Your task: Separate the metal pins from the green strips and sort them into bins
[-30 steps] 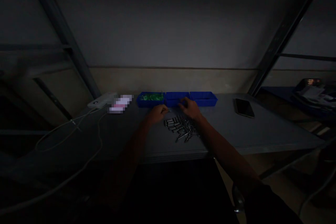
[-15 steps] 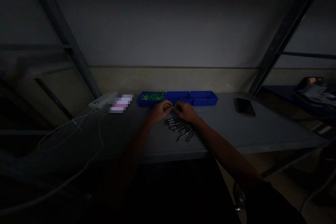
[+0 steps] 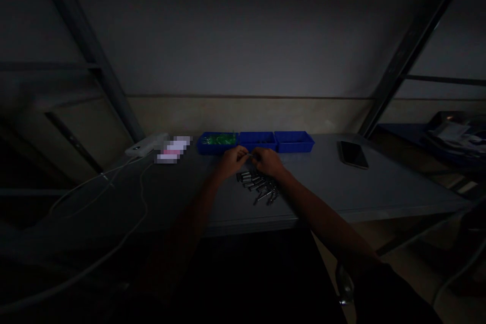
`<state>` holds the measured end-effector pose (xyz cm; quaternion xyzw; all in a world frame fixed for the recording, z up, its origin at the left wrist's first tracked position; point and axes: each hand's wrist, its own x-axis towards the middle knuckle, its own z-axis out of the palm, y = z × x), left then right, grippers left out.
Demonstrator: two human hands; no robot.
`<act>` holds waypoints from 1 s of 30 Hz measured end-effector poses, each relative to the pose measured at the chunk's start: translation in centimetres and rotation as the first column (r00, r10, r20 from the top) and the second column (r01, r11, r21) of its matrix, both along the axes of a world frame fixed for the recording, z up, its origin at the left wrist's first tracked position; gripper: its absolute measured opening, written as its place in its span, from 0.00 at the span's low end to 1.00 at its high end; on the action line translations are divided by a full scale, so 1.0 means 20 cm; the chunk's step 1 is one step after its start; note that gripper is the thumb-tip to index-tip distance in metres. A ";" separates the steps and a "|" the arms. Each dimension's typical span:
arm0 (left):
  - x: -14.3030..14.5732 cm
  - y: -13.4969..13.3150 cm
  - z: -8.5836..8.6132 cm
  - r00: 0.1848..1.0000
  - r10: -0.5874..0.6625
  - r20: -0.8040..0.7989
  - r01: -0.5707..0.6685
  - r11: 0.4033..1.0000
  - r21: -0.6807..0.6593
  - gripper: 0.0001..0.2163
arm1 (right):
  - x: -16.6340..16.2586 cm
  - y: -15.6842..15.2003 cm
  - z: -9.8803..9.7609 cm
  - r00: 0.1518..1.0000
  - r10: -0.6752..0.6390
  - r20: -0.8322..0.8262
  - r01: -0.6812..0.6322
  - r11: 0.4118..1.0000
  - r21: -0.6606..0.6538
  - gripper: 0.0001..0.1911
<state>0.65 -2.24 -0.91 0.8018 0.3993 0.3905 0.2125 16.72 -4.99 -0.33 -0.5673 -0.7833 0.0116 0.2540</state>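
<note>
Nearest, two bare forearms reach over the front edge of a grey counter point(image 3: 326, 197). The light is poor and fine detail is lost.

On the counter, between the forearms, lies a loose heap of metal pieces point(image 3: 258, 182). They are short, shiny and rod-like, pointing in mixed directions; the right forearm side of the heap is partly covered.

Just beyond the heap, the left hand point(image 3: 232, 160) and the right hand point(image 3: 268, 162) meet fingertip to fingertip. Both hands appear to pinch one small metal part point(image 3: 249, 155), held between them above the counter; its exact shape cannot be told.

Handling, as judged: the part is probably stiff, light for its size and not fragile, though smooth metal may slip or roll. A thumb-and-forefinger pinch on the sides, near each end, should be the surest hold.

To the right, well apart, a dark phone point(image 3: 353, 154) lies flat. To the left sits a white box point(image 3: 146, 146) with a pale cable point(image 3: 142, 182) nearby.

Behind the hands stand three blue bins in a row: the left bin point(image 3: 216, 151) contains green plastic point(image 3: 219, 139), the middle bin point(image 3: 258, 134) some small dark items, and the right bin point(image 3: 294, 148) contents that cannot be made out.

Farthest is a plain wall point(image 3: 243, 40).
</note>
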 end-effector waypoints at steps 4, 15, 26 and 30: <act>0.00 0.00 0.00 1.000 0.007 0.004 -0.007 1.000 0.022 0.07 | 0.00 0.00 0.01 1.000 -0.024 -0.006 0.023 0.999 -0.034 0.13; 0.01 0.00 -0.01 1.000 -0.010 0.007 0.009 0.999 0.051 0.07 | 0.00 0.01 0.01 0.999 -0.037 -0.022 0.037 0.999 -0.002 0.12; 0.01 -0.02 0.01 0.986 0.119 -0.120 -0.106 0.988 0.112 0.10 | 0.00 -0.02 0.04 0.990 -0.062 0.123 0.066 0.997 -0.030 0.13; 0.02 -0.02 0.02 0.962 0.171 -0.212 -0.137 0.976 0.167 0.15 | -0.02 -0.05 0.06 0.984 -0.039 0.174 0.045 0.999 -0.031 0.17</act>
